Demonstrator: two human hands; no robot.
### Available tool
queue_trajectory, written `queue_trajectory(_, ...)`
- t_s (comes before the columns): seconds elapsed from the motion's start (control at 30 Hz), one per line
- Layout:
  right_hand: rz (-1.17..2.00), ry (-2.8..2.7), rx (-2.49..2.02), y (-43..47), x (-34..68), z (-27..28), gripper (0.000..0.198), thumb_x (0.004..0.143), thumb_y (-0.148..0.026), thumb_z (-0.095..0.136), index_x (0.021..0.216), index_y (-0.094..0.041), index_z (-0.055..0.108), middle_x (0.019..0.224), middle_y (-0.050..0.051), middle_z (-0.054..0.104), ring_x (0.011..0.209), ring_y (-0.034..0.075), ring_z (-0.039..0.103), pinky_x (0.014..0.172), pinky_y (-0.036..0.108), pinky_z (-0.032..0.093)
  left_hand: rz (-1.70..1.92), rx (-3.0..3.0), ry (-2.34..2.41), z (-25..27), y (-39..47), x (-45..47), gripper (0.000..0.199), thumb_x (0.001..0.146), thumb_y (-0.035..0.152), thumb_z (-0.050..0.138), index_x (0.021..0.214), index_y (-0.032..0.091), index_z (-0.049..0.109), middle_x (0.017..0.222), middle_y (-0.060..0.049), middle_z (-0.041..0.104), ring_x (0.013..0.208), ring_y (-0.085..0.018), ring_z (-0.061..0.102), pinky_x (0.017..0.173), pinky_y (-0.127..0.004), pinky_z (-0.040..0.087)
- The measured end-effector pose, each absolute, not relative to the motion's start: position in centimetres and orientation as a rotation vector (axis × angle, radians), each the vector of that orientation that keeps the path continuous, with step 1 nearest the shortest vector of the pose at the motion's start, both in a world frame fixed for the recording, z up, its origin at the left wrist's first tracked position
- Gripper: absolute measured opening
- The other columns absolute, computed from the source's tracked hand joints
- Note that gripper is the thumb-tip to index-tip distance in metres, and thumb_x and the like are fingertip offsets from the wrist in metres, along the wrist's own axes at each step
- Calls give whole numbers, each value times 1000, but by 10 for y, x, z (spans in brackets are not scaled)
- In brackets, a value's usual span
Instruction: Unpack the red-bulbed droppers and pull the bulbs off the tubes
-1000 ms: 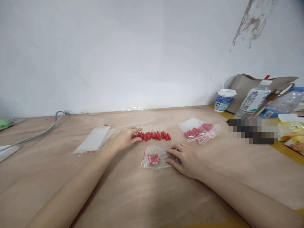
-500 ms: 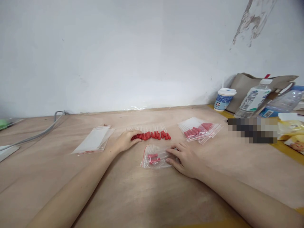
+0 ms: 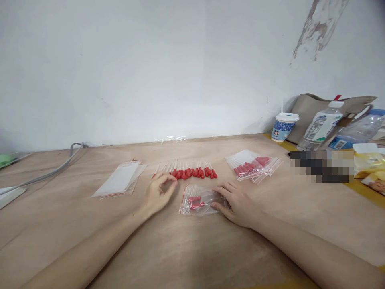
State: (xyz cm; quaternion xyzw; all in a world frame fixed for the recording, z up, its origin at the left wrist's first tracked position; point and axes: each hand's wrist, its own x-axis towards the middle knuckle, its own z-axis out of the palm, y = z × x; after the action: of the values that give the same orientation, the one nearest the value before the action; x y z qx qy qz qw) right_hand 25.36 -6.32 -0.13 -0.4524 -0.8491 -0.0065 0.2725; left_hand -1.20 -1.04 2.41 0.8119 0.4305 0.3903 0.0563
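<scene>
A row of glass droppers with red rubber bulbs (image 3: pixel 195 172) lies on the table, bulbs toward me. At its left end is my left hand (image 3: pixel 158 192), fingers curved and a gap showing between thumb and forefinger; I see nothing held in it. The hand hides some of the leftmost droppers. My right hand (image 3: pixel 236 200) grips the near-right end of a clear zip bag (image 3: pixel 207 208), its thumb and fingers on the plastic. Inside that bag are a couple of red-bulbed droppers (image 3: pixel 197 204), with the red-edged opening facing left.
To the left lies a stack of flat zip bags (image 3: pixel 118 180). Filled bags of red-bulbed droppers (image 3: pixel 252 166) overlap at right. Farther right stand a paper cup (image 3: pixel 282 127), a bottle (image 3: pixel 321 124) and a grey-beige bag (image 3: pixel 303 108). A grey cable (image 3: pixel 63 164) runs along the left.
My left hand has drawn back a little toward me and left from the bulbs, uncovering more of the row. My right hand stays on the bag.
</scene>
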Motion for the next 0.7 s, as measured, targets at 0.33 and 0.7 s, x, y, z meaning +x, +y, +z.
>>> queue_trajectory(0.33,41,-2249,-1151,-55,250,-5,25,82,-34,52,99,-18,58,95,7,58,86,19,53,76,33,42,781,2290,936,19,-37,6,23,78,34,60,98,24,67,100,-5,62,90,-18,57,77,-30,46)
queue_trajectory(0.7,115,-2379,-1132,-58,260,6,37,81,-42,53,112,-21,55,103,8,59,95,21,52,82,36,42,662,2588,983,20,-41,9,19,84,33,48,85,17,57,78,-3,55,72,-16,49,64,-27,40)
